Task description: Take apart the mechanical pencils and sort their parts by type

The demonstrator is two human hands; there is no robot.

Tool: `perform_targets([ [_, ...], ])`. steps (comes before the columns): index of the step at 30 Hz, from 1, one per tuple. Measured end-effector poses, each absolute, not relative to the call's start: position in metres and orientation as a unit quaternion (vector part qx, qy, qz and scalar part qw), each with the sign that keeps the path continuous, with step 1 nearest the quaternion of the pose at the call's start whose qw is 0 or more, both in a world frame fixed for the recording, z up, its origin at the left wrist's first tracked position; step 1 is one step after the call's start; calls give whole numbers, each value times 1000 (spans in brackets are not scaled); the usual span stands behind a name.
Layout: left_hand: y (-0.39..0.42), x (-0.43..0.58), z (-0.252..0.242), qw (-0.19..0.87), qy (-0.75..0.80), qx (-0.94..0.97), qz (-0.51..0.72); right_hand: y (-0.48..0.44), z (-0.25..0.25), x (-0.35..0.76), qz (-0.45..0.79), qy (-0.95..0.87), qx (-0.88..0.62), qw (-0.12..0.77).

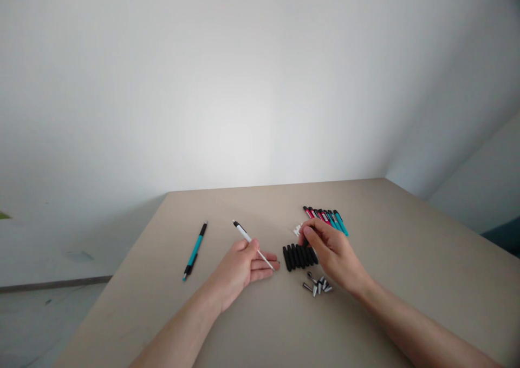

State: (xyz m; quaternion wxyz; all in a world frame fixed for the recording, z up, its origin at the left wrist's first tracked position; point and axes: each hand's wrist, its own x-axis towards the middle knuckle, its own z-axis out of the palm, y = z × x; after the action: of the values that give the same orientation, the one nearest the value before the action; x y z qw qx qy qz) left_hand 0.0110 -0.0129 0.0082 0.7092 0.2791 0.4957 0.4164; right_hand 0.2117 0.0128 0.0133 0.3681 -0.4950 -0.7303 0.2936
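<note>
My left hand (247, 261) pinches a white pen barrel (244, 232) between thumb and fingers. The barrel has a black upper end, and a thin white refill (266, 261) sticks out of its lower end across my spread fingers. My right hand (331, 249) is closed at the fingertips over a row of black pen grips (294, 257). A dark piece that looks like one of these black grips shows at its fingertips, partly hidden by the fingers. Just below the row lies a loose pile of silvery metal pen tips (319, 287).
Small white parts (297, 230) lie behind the grips, partly covered by my right hand. Farther back, red and teal pen barrels (328, 219) lie side by side. A whole teal and black pen (195, 250) lies at the left on the beige table (244, 330), which meets a white wall.
</note>
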Motion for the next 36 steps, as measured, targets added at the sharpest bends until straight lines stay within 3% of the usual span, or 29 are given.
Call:
perform_targets([
  [8,-5,12,3,635,504,240,534,-13,19,198,177,-897,-346,211],
  [14,0,7,3,604,499,207,586,-21,14,179,92,-922,-374,45],
  [24,1,7,-2,602,507,219,577,-14,17,187,98,-924,-364,67],
  [29,1,5,-3,601,501,222,582,12,35,224,100,-794,-582,143],
  [31,0,5,-4,601,500,225,582,24,38,237,84,-743,-653,119],
  [36,0,5,-5,601,497,233,581,33,29,247,121,-734,-668,34],
])
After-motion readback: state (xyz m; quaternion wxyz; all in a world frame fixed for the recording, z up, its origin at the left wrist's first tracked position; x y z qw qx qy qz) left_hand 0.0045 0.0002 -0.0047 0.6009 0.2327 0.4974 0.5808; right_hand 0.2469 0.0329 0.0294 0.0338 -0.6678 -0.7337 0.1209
